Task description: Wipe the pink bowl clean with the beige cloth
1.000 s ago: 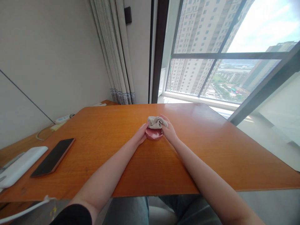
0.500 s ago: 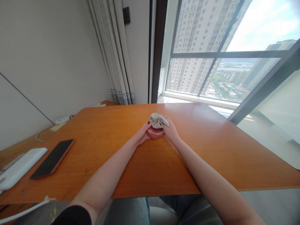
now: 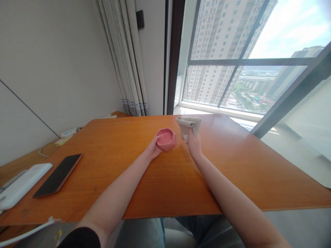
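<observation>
A small pink bowl [image 3: 165,137] with a scalloped rim is tilted toward me over the middle of the table. My left hand [image 3: 154,148] grips it by its left side, the thumb near the rim. To its right, my right hand [image 3: 193,143] holds a folded light-grey cloth [image 3: 188,125], pinched at its lower edge and held up off the tabletop. Bowl and cloth are apart. The fingers behind the cloth are partly hidden.
On the wooden table [image 3: 113,172], a dark phone [image 3: 59,175] lies at the left beside a white flat device [image 3: 26,186]. A power strip [image 3: 69,132] sits by the wall. Beyond the far edge are a curtain [image 3: 126,62] and a large window [image 3: 232,62].
My right hand has lifted the cloth off the bowl and moved it right and slightly away. The bowl is now in my left hand alone, its inside showing.
</observation>
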Available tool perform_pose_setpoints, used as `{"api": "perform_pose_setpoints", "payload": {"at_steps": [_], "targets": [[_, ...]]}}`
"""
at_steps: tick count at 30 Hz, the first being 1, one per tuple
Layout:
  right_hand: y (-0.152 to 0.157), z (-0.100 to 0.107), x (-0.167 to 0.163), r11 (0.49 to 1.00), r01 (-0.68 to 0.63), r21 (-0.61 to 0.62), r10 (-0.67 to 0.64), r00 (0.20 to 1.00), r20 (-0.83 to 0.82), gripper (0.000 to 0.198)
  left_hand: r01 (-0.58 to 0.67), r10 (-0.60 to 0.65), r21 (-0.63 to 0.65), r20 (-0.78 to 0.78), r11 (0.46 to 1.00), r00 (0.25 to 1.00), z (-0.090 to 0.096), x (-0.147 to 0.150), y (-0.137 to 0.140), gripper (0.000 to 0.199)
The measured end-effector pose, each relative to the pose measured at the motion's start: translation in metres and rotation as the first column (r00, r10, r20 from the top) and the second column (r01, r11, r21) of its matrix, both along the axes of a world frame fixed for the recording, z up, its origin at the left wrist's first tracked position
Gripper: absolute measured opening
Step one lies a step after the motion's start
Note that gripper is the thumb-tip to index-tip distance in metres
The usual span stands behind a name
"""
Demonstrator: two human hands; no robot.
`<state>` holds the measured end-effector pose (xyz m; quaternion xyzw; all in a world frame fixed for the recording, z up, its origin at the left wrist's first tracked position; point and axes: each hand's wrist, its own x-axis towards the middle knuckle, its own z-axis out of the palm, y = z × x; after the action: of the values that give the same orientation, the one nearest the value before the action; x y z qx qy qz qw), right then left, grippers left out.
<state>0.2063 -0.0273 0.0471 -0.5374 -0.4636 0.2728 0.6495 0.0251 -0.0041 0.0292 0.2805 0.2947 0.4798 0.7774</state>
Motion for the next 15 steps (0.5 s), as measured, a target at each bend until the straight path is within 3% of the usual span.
{"api": "perform_pose_setpoints", "payload": {"at_steps": [3, 6, 9, 12, 15], "targets": [[0.011, -0.011, 0.006, 0.986, -0.151, -0.075, 0.155, 0.986, 0.055, 0.046, 0.058, -0.058, 0.017, 0.004, 0.998, 0.998, -0.001, 0.007, -0.006, 0.036], [0.017, -0.026, -0.005, 0.960, -0.269, -0.081, 0.273, 0.961, 0.042, 0.051, 0.029, -0.031, 0.043, 0.048, 0.999, 0.998, -0.003, 0.011, -0.006, 0.038], [0.015, -0.038, -0.025, 0.949, -0.314, -0.016, 0.315, 0.948, 0.043, 0.061, -0.074, 0.069, 0.052, 0.090, 0.996, 0.994, -0.002, 0.009, 0.000, 0.037], [0.010, -0.045, -0.044, 0.944, -0.329, 0.033, 0.328, 0.944, 0.034, 0.070, -0.169, 0.151, 0.137, 0.134, 0.976, 0.979, -0.002, 0.006, 0.004, 0.039], [0.011, -0.048, -0.048, 0.959, -0.284, 0.012, 0.284, 0.959, -0.025, 0.072, -0.111, 0.086, 0.193, 0.133, 0.975, 0.987, -0.002, 0.005, 0.004, 0.044]]}}
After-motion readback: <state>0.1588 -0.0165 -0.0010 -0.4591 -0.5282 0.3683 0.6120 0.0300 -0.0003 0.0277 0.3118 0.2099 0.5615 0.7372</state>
